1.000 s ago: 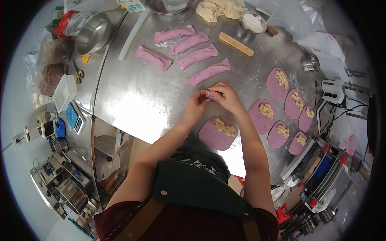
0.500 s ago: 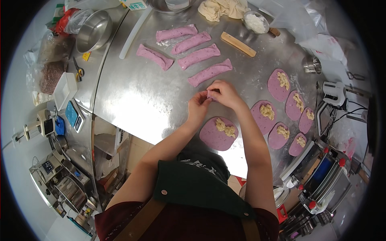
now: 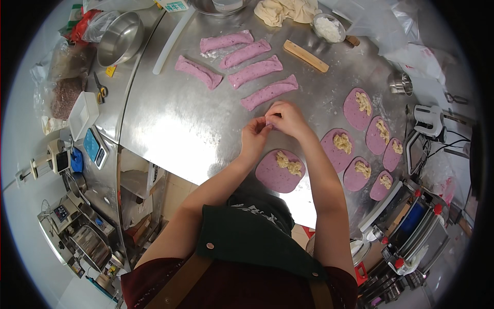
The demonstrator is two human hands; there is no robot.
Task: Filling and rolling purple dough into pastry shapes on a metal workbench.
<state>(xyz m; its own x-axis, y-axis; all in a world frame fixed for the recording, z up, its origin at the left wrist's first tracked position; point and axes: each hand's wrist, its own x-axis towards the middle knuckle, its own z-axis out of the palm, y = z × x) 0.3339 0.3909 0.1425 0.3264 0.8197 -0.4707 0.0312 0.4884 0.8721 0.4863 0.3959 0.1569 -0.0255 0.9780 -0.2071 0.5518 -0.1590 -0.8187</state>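
Now pinching together — left hand (image 3: 253,135) and right hand (image 3: 284,117) meeting fingertip to fingertip on a small pink dough piece (image 3: 268,119), barely showing between them. Hovering over the steel table (image 3: 170,118), just below the nearest folded pink roll (image 3: 269,92), whose long axis is running up to the right. Lying nearer the body from the pinch: a flat pink round with filling (image 3: 280,171), closer to the left wrist — open, not yet folded.

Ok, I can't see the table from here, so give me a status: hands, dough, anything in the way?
Left hand and right hand together, pinching a small dough piece. Filled disc just below them. Nothing in the way.
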